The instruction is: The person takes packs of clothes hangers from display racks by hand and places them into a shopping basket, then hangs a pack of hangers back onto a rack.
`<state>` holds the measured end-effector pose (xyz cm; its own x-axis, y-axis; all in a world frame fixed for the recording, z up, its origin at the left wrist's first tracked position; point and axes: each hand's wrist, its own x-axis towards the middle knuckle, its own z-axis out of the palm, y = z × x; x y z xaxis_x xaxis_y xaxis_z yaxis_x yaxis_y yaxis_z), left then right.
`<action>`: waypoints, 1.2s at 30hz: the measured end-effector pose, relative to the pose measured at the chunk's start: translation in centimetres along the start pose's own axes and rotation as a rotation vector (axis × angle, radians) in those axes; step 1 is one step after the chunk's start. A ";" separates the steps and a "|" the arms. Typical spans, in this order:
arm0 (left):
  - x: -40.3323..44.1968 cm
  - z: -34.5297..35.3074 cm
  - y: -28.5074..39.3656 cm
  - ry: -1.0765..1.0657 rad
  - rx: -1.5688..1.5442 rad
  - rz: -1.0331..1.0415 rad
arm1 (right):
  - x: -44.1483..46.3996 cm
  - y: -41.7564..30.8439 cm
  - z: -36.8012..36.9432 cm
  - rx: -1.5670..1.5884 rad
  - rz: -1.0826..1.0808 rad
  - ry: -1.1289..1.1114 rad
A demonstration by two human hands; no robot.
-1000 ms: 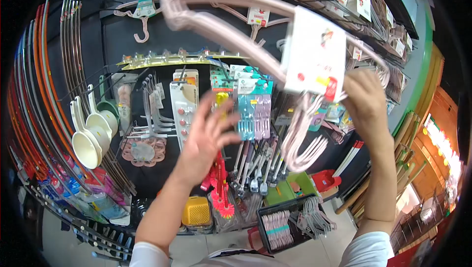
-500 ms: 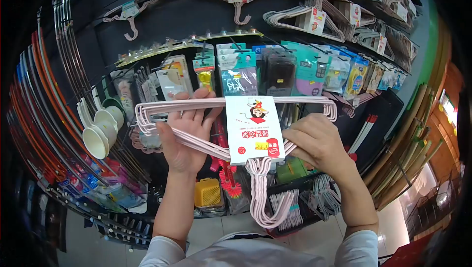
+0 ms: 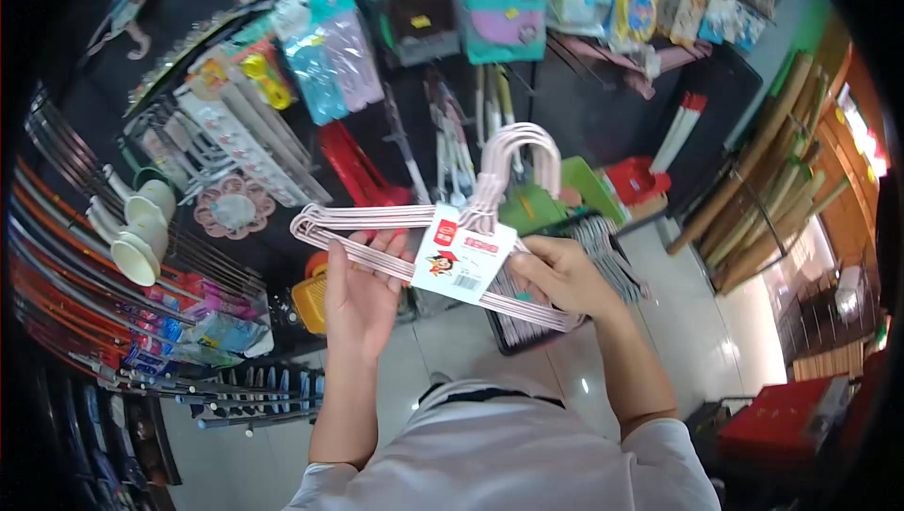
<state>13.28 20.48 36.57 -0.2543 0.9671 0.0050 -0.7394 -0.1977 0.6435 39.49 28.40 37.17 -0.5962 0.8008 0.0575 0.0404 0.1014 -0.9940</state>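
A bundle of pale pink clothes hangers (image 3: 483, 217) is held out in front of me, tilted, hooks toward the shelves. Around its middle sits a white cardboard label (image 3: 461, 266) with a red logo, a small cartoon figure and a barcode. My left hand (image 3: 365, 299) is palm up, with its fingers behind the left end of the hangers and the thumb at the near side. On the right, my right hand (image 3: 565, 275) grips the hangers beside the label, thumb on top. Parts of both hands' fingers are hidden behind the bundle.
Packaged goods (image 3: 504, 7) hang on hooks along the dark wall. White ladle-like scoops (image 3: 137, 252) hang at left. Below are a green dustpan (image 3: 584, 191), a yellow basket (image 3: 311, 299) and a tray of hangers (image 3: 537, 332). Wooden poles (image 3: 753, 167) lean at right.
The hanger bundle has been turned over, so its hooks now point away from me and the label's barcode side shows. My view has tipped down toward the floor.
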 end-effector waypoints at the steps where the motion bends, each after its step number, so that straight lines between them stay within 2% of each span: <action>1: 0.0 -1.2 -1.0 0.033 -0.018 -0.044 | -0.6 1.1 -0.2 -0.090 -0.027 0.015; 3: -0.4 -1.5 -3.0 0.073 -0.016 -0.118 | -1.9 2.9 -0.4 -0.182 -0.062 0.002; 5: -0.9 -3.7 -5.3 0.222 -0.039 -0.199 | -3.2 5.6 -0.4 -0.298 -0.113 -0.012; 7: -1.2 -5.8 -7.6 0.187 -0.055 -0.281 | -4.7 6.8 -0.6 -0.312 -0.013 -0.077; 9: -1.6 -7.0 -9.6 0.254 -0.045 -0.392 | -6.1 8.2 -0.8 -0.299 0.106 -0.137; 13: -2.0 -9.8 -13.1 0.285 -0.006 -0.511 | -9.5 10.0 -1.7 -0.301 0.117 -0.132; 16: -1.6 -9.8 -14.6 0.306 0.011 -0.539 | -12.9 14.2 -2.8 -0.312 0.024 -0.023; 18: -1.2 -9.8 -15.5 0.307 0.002 -0.554 | -15.1 16.0 -3.4 -0.420 0.224 -0.027; 22: -0.2 -9.8 -17.9 0.235 0.024 -0.679 | -17.8 16.6 -3.3 -0.447 0.369 -0.001; 24: 0.6 -10.0 -18.9 0.191 0.032 -0.801 | -18.7 16.4 -3.4 -0.362 0.418 0.130; 25: 0.8 -10.1 -19.3 0.193 0.027 -0.799 | -19.1 16.3 -3.5 -0.366 0.420 0.126; 27: 0.7 -9.3 -19.9 0.118 0.213 -0.826 | -19.8 15.9 -4.0 -0.161 0.571 0.334; 28: 0.7 -9.9 -20.5 0.091 0.230 -0.844 | -20.1 16.3 -4.5 -0.165 0.572 0.329; 30: 0.0 -10.3 -21.1 0.073 0.257 -0.837 | -20.2 17.0 -5.4 -0.234 0.490 0.498; 33: -1.6 -10.7 -20.9 0.077 0.292 -0.846 | -19.4 16.4 -7.0 -0.419 0.486 0.589; 36: -3.4 -13.3 -20.6 0.055 0.327 -0.913 | -18.1 19.0 -8.8 -0.634 0.519 0.607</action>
<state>21.11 19.16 13.08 0.2962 0.7159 -0.6323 -0.4591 0.6872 0.5630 58.12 21.02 18.04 0.1165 0.9812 -0.1542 0.7007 -0.1912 -0.6874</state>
